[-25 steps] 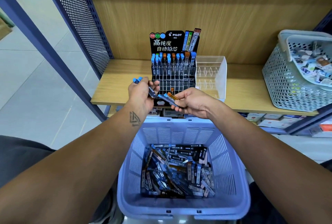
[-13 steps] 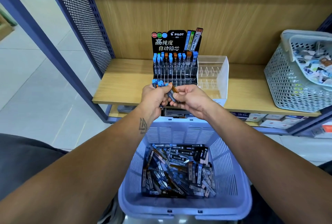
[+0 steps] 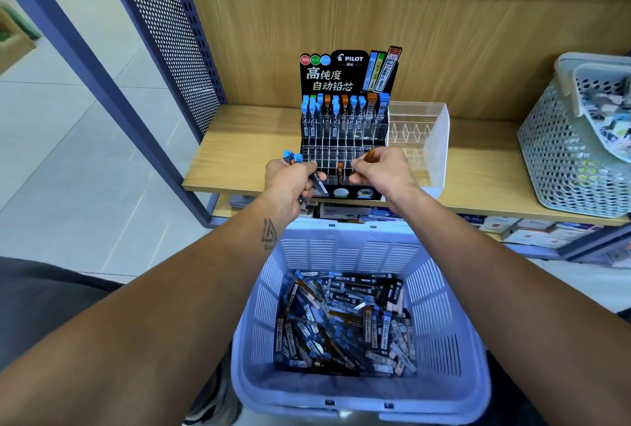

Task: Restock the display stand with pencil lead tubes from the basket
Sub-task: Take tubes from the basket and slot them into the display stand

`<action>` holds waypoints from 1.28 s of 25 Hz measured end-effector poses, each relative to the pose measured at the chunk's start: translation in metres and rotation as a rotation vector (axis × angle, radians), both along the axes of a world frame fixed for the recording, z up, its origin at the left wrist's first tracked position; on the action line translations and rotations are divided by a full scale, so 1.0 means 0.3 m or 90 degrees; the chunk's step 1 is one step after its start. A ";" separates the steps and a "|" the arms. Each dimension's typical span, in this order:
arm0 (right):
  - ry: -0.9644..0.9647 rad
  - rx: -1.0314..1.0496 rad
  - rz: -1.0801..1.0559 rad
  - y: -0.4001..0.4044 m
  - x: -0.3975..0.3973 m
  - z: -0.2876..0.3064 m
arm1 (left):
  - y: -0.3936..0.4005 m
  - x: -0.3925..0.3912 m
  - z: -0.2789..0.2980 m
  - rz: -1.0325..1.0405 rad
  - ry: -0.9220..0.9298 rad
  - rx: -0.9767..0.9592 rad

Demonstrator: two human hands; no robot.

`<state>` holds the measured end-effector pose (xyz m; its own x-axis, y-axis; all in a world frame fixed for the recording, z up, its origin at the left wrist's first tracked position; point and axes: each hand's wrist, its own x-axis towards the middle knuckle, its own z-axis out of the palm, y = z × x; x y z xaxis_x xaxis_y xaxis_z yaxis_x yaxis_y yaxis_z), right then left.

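Basket (image 3: 454, 350): loose lead tubes heaped inside, lying every way.
Display stand (image 3: 345, 139): back row filled, tubes upright.
Left hand (image 3: 286, 183): grips a bundle of blue-capped tubes (image 3: 293, 156), caps up-left.
Right hand (image 3: 379, 171): pinches an orange-capped tube (image 3: 368, 155), slanting up-left.
Handling: probably light, stiff, slick; pinch mid-body.

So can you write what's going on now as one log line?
left hand: holds blue-capped tubes | right hand: holds orange-capped tube | stand: partly filled

bright, even light | soft shadows | wide-angle bending – edges slightly blurred
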<state>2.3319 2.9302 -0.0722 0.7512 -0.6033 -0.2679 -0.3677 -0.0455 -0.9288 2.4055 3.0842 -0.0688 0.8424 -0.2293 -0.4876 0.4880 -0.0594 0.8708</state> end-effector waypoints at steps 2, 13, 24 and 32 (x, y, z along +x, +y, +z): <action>0.016 -0.077 0.036 0.000 0.015 -0.005 | 0.004 0.011 -0.010 -0.002 0.001 0.000; 0.099 -0.402 0.255 -0.014 0.083 -0.015 | -0.007 0.041 -0.042 -0.034 0.009 -0.017; -0.060 -0.575 0.232 0.005 0.058 -0.036 | 0.014 0.008 -0.025 -0.098 0.045 -0.093; -0.035 -0.613 0.257 0.015 0.035 -0.056 | 0.024 0.006 -0.034 -0.093 0.033 -0.079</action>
<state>2.3424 2.9346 -0.0890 0.9408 -0.2452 0.2339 -0.1188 -0.8851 -0.4501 2.4072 3.0913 -0.0791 0.7704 -0.4084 -0.4897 0.5264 -0.0260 0.8498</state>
